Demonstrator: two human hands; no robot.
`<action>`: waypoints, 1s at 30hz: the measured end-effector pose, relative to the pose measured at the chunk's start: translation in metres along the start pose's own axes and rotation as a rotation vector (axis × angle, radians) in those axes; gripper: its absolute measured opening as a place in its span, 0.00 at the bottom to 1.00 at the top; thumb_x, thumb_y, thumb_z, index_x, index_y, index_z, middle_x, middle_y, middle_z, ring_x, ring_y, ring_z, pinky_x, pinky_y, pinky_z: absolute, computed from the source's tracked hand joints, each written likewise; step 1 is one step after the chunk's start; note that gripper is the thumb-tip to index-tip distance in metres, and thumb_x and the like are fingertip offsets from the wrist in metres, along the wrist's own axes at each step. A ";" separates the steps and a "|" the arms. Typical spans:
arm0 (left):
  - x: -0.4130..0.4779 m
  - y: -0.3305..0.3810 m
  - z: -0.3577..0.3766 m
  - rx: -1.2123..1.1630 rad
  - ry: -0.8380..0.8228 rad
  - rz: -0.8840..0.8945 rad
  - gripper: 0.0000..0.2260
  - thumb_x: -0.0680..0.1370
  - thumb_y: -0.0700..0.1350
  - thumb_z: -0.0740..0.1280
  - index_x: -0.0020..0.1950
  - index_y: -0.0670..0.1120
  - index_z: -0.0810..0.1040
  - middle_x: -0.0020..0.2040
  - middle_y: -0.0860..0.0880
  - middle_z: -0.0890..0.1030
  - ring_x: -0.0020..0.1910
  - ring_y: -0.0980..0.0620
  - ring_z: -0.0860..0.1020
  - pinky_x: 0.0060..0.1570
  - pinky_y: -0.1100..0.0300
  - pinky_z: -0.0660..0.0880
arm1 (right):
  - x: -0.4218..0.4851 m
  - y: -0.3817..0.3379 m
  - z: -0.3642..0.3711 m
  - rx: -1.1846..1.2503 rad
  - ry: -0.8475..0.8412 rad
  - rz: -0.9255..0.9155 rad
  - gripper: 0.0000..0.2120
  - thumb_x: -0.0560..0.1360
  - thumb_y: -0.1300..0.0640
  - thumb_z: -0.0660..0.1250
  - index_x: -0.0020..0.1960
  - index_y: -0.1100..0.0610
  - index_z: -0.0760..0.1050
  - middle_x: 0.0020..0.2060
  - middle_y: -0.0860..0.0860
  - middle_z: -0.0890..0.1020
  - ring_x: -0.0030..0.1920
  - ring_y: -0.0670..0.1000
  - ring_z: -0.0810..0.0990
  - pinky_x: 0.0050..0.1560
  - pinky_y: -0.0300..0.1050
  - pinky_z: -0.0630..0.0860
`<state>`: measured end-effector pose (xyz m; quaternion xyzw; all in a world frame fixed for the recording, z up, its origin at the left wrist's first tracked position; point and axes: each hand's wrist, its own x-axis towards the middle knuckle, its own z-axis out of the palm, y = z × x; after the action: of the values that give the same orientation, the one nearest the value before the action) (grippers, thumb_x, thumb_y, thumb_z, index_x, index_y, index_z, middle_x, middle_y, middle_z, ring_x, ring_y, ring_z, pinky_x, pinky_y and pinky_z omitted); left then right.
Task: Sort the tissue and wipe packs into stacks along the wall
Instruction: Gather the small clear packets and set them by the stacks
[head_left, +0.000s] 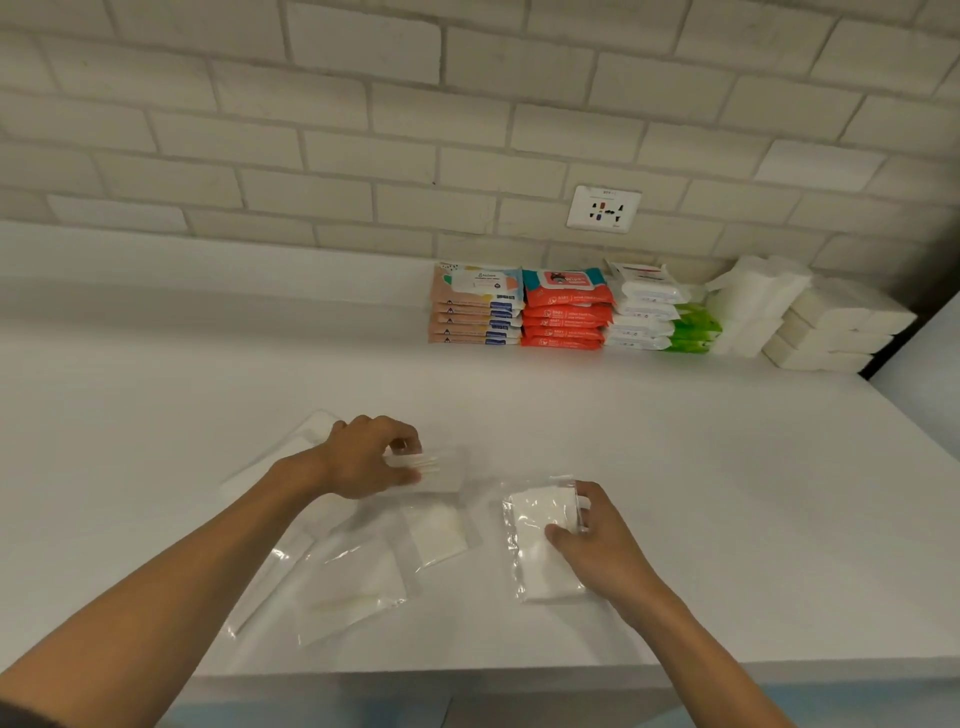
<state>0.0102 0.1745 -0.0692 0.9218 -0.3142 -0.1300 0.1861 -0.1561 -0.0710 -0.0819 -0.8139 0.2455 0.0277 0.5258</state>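
Observation:
Several clear plastic packs with white tissue inside lie on the white counter (675, 493) near its front edge. My left hand (369, 454) grips one clear pack (441, 470) by its end, slightly above the others. My right hand (597, 540) pinches the right edge of another clear tissue pack (543, 540) lying flat. Two more clear packs (358, 587) (439, 530) rest between my arms, and another (306, 436) shows behind my left wrist. Along the wall stand sorted stacks: peach wipe packs (475, 306), red wipe packs (563, 309), white-and-green packs (654, 317) and white tissue bundles (795, 317).
A white brick wall backs the counter, with a power socket (603, 209) above the stacks. The counter's right end drops off beside the white bundles, next to a dark gap (893, 343). The front edge runs just below my forearms.

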 end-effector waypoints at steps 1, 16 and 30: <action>-0.002 -0.003 -0.004 -0.074 0.029 0.018 0.06 0.75 0.54 0.71 0.45 0.56 0.75 0.45 0.58 0.78 0.46 0.55 0.74 0.50 0.55 0.69 | 0.001 -0.005 0.002 0.021 0.000 -0.004 0.19 0.76 0.64 0.66 0.62 0.48 0.68 0.51 0.48 0.80 0.48 0.46 0.81 0.48 0.42 0.78; 0.004 -0.057 -0.051 -0.930 0.461 -0.428 0.07 0.75 0.44 0.73 0.50 0.44 0.81 0.42 0.43 0.84 0.35 0.48 0.81 0.34 0.56 0.77 | 0.069 -0.086 0.069 0.161 -0.026 -0.129 0.25 0.71 0.57 0.75 0.62 0.46 0.66 0.49 0.49 0.80 0.50 0.48 0.81 0.51 0.51 0.81; 0.097 -0.140 -0.080 -1.175 0.461 -0.543 0.12 0.77 0.34 0.64 0.59 0.40 0.76 0.52 0.42 0.80 0.50 0.41 0.80 0.47 0.48 0.80 | 0.185 -0.165 0.130 0.164 0.121 -0.190 0.13 0.66 0.56 0.80 0.45 0.52 0.77 0.43 0.49 0.80 0.43 0.48 0.80 0.39 0.36 0.75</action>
<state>0.1876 0.2369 -0.0688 0.7180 0.0983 -0.1215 0.6783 0.1048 0.0276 -0.0565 -0.7880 0.2000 -0.0917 0.5750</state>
